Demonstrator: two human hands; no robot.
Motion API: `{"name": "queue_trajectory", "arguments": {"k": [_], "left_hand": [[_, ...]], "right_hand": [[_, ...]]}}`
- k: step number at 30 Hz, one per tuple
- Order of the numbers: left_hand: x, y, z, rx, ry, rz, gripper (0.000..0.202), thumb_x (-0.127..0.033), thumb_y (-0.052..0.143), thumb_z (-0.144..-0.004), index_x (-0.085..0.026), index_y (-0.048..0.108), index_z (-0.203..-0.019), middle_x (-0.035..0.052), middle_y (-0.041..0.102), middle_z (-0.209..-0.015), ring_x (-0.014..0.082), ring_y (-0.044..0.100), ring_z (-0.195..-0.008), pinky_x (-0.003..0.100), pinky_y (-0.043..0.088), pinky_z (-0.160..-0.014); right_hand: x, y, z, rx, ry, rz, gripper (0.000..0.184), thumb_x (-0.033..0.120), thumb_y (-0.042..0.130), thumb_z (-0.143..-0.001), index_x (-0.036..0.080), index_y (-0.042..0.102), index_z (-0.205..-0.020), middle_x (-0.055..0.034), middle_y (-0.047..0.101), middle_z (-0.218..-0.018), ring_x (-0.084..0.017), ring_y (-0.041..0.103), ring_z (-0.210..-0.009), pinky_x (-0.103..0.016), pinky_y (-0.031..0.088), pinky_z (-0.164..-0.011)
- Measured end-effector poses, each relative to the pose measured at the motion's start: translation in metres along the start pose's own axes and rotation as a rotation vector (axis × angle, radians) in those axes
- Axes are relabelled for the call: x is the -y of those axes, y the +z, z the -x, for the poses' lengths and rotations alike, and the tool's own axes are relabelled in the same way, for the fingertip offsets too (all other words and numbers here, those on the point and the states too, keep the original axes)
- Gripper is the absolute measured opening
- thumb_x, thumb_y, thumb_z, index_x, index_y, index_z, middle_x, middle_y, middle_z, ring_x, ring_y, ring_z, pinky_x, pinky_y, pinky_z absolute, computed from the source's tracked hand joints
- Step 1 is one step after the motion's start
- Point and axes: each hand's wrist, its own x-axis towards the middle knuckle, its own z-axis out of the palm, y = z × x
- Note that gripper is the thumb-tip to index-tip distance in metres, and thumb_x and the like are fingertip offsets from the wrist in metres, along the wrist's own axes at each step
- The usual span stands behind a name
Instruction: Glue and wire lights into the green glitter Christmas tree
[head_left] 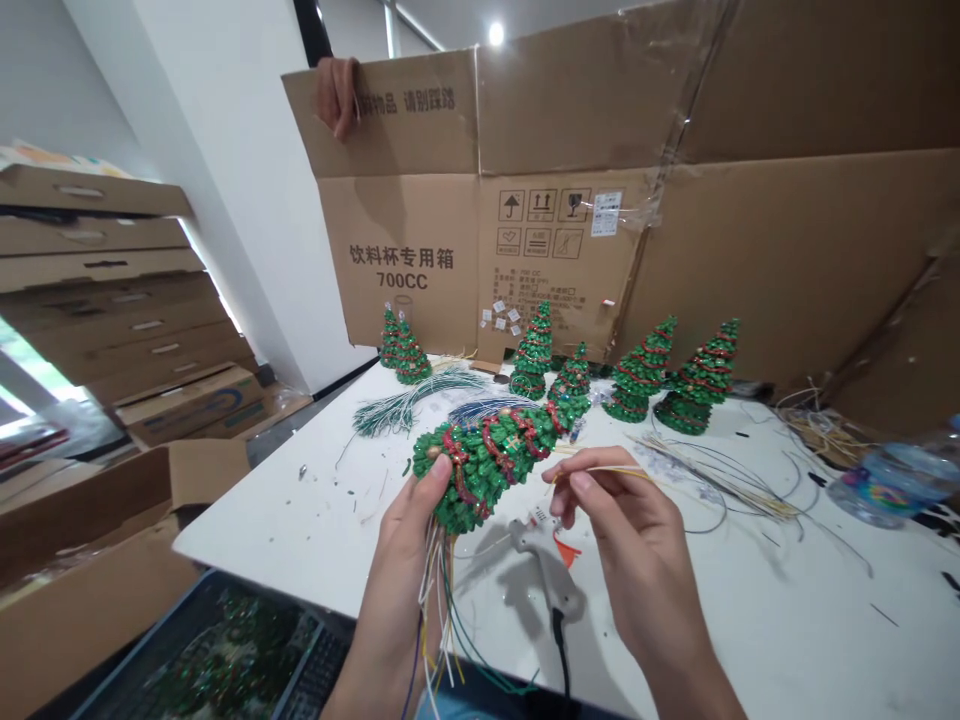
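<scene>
One decorated green tree (495, 455), held above the counter (300, 540); long axis slanting from the wide base at our left hand (409, 525) to the narrow end, away and rightward. Left fingers: closed round the base, thumb uppermost; loose wires (442, 570) hang below. Right hand (634, 535): just right of the tree, nearer its narrow end; fingers pinched on a thin yellow wire (619, 470).
</scene>
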Motion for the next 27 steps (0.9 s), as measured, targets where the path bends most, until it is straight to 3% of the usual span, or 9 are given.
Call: {"name": "queue_trajectory", "arguments": {"k": [4,9,16,20,27], "left_hand": [[0.003,-0.001,-0.003,0.011,-0.039,-0.031,0.051,-0.035,0.089,-0.092,-0.015,0.078,-0.137,0.0162,0.087,-0.125,0.0359,0.082,-0.124,0.046,0.065,-0.113],[0.006,-0.003,-0.006,0.002,-0.053,-0.043,0.05,-0.034,0.09,-0.09,-0.014,0.078,-0.134,0.0168,0.087,-0.121,0.0368,0.084,-0.12,0.046,0.067,-0.109],[0.01,0.0,0.002,0.023,0.021,-0.097,0.055,-0.041,0.099,-0.079,-0.016,0.083,-0.126,0.0145,0.088,-0.122,0.0371,0.082,-0.122,0.045,0.066,-0.108],[0.013,0.001,0.007,0.044,0.071,-0.14,0.048,-0.041,0.098,-0.08,-0.018,0.085,-0.12,0.0132,0.087,-0.124,0.0352,0.082,-0.12,0.042,0.065,-0.106],[0.012,0.001,0.015,0.086,0.17,-0.285,0.038,-0.041,0.094,-0.084,-0.02,0.087,-0.115,0.0107,0.088,-0.117,0.0341,0.081,-0.116,0.039,0.063,-0.103]], "right_hand": [[0.001,0.003,0.004,-0.059,-0.013,0.06,0.021,0.044,0.074,-0.106,0.029,0.087,-0.098,-0.0062,0.075,-0.11,-0.019,0.066,-0.089,-0.03,0.054,-0.074],[0.002,0.001,0.007,-0.082,-0.014,0.124,0.021,0.047,0.077,-0.104,0.03,0.089,-0.101,-0.0067,0.074,-0.107,-0.017,0.055,-0.079,-0.03,0.05,-0.067],[0.012,0.005,0.011,-0.049,-0.049,0.167,0.011,0.042,0.086,-0.096,0.035,0.092,-0.102,-0.0035,0.076,-0.087,-0.018,0.063,-0.072,-0.031,0.055,-0.063],[0.019,0.006,0.009,-0.052,-0.118,0.284,0.008,0.039,0.088,-0.094,0.038,0.093,-0.1,-0.0053,0.08,-0.096,-0.023,0.069,-0.087,-0.034,0.054,-0.067],[0.023,0.012,0.009,-0.122,-0.141,0.37,0.003,0.041,0.091,-0.089,0.038,0.091,-0.089,-0.0039,0.084,-0.092,-0.025,0.074,-0.086,-0.036,0.061,-0.069]]}}
